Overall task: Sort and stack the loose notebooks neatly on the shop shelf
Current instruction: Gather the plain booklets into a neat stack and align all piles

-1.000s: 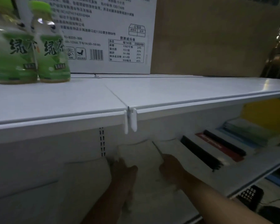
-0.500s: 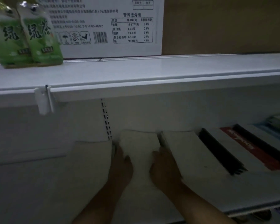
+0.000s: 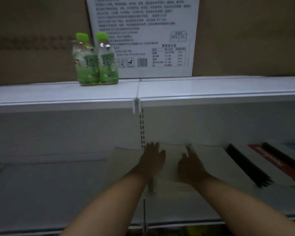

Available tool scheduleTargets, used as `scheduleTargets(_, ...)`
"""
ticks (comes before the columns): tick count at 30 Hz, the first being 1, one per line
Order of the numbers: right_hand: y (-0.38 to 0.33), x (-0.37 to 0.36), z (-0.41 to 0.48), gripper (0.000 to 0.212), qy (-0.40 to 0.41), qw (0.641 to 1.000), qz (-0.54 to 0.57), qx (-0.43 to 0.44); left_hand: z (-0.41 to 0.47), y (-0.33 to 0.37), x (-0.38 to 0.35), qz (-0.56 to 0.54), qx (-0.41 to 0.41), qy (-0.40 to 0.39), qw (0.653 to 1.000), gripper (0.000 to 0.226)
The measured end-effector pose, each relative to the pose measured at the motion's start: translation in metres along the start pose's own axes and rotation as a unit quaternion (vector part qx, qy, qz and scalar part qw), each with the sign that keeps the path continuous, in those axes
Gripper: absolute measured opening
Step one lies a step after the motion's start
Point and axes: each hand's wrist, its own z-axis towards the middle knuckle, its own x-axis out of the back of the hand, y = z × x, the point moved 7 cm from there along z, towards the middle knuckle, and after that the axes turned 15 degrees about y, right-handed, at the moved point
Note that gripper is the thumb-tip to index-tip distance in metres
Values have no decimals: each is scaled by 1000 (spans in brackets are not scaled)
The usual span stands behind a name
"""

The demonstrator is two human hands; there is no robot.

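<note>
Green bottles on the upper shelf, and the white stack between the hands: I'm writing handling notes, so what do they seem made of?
Green bottles: probably clear glossy plastic. Highlights glint near the shoulders, pale liquid shows through, and green printed labels wrap the bodies.
White stack: likely paper notebooks with matte covers. The face is flat and dull white with no glint, though dim blur leaves it open.

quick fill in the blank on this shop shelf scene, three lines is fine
1. The green plastic drink bottles on the upper white shelf number ___.
2. The left hand and right hand flank a stack of notebooks coloured ___.
3. The red-covered notebook lies to the ___ of both hands.
Missing words: two; white; right.
</note>
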Motion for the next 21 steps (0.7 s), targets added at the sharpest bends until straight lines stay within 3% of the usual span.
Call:
scheduleTargets(2, -17, 11, 4, 48, -7, 998, -55, 41, -7, -22, 34, 50, -68, -4, 996, 55)
scheduleTargets(4, -63, 29, 7, 51, 3, 996, -26, 91, -12, -71, 81, 106, -86, 7, 991, 54)
scheduleTargets(11, -322, 64, -44, 56, -3, 949, 91, 302, -92, -298, 218, 248, 55, 24, 967, 56)
scheduleTargets(16, -455, 56, -75, 57, -35, 922, 108, 370, -165, -407, 277, 216, 128, 40, 967, 53)
scheduleTargets(21, -528, 39, -79, 55, -53, 915, 113, 384, -199, -488, 296, 157, 188, 36, 969, 52)
